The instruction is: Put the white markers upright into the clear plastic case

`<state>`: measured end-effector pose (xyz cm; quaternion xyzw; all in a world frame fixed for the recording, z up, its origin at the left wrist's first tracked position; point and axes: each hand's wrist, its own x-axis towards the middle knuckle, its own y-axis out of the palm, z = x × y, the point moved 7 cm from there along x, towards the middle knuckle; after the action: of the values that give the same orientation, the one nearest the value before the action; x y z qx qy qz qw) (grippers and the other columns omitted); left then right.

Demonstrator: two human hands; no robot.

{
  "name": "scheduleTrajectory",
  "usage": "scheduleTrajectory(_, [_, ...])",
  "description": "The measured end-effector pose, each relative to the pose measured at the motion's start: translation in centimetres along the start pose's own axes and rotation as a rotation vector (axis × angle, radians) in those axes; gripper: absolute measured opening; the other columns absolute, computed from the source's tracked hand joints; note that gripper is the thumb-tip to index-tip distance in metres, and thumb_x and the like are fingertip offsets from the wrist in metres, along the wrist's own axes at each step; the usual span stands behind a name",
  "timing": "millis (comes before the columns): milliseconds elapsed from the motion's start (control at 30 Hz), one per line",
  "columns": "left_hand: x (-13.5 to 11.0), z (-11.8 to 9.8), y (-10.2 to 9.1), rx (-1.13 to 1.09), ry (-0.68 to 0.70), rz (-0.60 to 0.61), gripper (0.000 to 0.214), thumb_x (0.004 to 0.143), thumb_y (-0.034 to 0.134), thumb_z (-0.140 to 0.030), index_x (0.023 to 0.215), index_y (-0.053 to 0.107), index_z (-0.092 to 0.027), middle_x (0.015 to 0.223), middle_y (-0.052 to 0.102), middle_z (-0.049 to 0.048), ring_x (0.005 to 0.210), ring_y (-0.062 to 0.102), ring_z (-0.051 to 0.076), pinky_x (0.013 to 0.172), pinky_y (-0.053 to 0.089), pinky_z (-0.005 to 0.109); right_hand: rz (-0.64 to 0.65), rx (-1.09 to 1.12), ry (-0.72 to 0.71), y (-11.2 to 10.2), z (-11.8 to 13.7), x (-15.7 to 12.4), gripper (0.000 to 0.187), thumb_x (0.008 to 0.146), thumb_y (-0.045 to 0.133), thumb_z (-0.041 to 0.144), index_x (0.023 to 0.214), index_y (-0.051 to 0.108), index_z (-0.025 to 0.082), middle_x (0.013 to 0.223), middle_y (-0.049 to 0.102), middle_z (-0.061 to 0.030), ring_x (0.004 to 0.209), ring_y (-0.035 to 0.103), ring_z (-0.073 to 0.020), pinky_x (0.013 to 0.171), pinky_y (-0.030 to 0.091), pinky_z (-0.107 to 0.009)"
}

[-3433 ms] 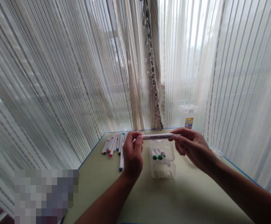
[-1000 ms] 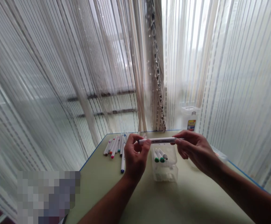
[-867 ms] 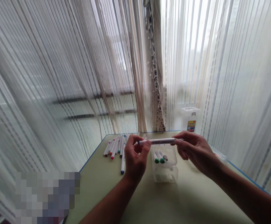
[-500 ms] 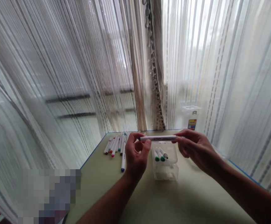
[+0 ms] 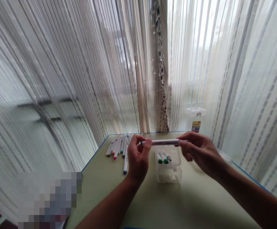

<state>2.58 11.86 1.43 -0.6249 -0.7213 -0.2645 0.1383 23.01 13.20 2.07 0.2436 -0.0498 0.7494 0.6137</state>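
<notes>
A white marker (image 5: 164, 142) is held level above the table, one end in each hand. My left hand (image 5: 137, 159) pinches its left end between thumb and fingertips. My right hand (image 5: 199, 151) grips the right end with closed fingers. Just under the marker sits a clear plastic box (image 5: 169, 173) with three markers (image 5: 162, 156) inside, green and grey caps showing.
Several loose markers (image 5: 118, 149) with coloured caps lie in a row at the table's far left. The pale green table (image 5: 152, 203) has a blue edge. A clear lidded container (image 5: 195, 119) stands at the back right. Striped sheer curtains surround the table.
Both hands have kept hold of the marker almost in place; my left fingers have closed over its left end. The camera has shifted slightly and the curtains have swayed.
</notes>
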Motion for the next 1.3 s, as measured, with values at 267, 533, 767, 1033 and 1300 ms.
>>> scheduleTrajectory(267, [-0.4, -0.5, 0.0, 0.067, 0.051, 0.006, 0.027, 0.09, 0.07, -0.04, 0.089, 0.053, -0.02, 0.067, 0.049, -0.006, 0.051, 0.041, 0.006, 0.045, 0.029, 0.017, -0.034, 0.049, 0.032, 0.1, 0.2, 0.1, 0.026, 0.066, 0.092, 0.035, 0.077, 0.078, 0.017, 0.046, 0.058, 0.0018, 0.035, 0.046, -0.0085, 0.036, 0.031, -0.021])
scheduleTrajectory(533, [-0.7, -1.3, 0.3, 0.128, 0.111, 0.041, 0.021, 0.09, 0.07, -0.033, 0.097, 0.055, -0.021, 0.078, 0.058, -0.0031, 0.058, 0.051, 0.008, 0.053, 0.039, 0.019, -0.073, 0.093, 0.058, -0.1, 0.1, 0.1, 0.026, 0.062, 0.093, 0.034, 0.075, 0.078, 0.017, 0.046, 0.058, 0.0018, 0.035, 0.045, -0.0069, 0.035, 0.03, -0.019])
scheduleTrajectory(767, [-0.7, -1.2, 0.2, 0.103, 0.103, 0.034, 0.022, 0.088, 0.071, -0.033, 0.097, 0.056, -0.021, 0.079, 0.059, -0.0027, 0.058, 0.052, 0.008, 0.054, 0.04, 0.019, -0.073, 0.076, 0.046, 0.1, 0.4, 0.2, 0.026, 0.062, 0.093, 0.034, 0.073, 0.076, 0.017, 0.046, 0.057, 0.0024, 0.034, 0.044, -0.0079, 0.034, 0.029, -0.021])
scheduleTrajectory(1033, [-0.4, -0.7, 0.3, 0.035, 0.033, 0.02, 0.029, 0.086, 0.073, -0.039, 0.087, 0.051, -0.02, 0.067, 0.048, -0.0069, 0.05, 0.042, 0.006, 0.044, 0.03, 0.017, -0.034, 0.021, 0.001, 0.1, 0.4, 0.0, 0.025, 0.067, 0.091, 0.035, 0.075, 0.076, 0.017, 0.049, 0.059, 0.0016, 0.035, 0.046, -0.0089, 0.035, 0.032, -0.022])
scheduleTrajectory(1300, [-0.3, -0.2, 0.3, -0.001, 0.005, 0.022, 0.028, 0.089, 0.07, -0.041, 0.088, 0.053, -0.019, 0.069, 0.047, -0.0065, 0.049, 0.035, 0.004, 0.043, 0.024, 0.017, -0.047, 0.027, 0.026, 0.0, 0.3, 0.1, 0.026, 0.066, 0.091, 0.035, 0.075, 0.076, 0.017, 0.05, 0.06, 0.001, 0.035, 0.046, -0.0082, 0.035, 0.029, -0.022])
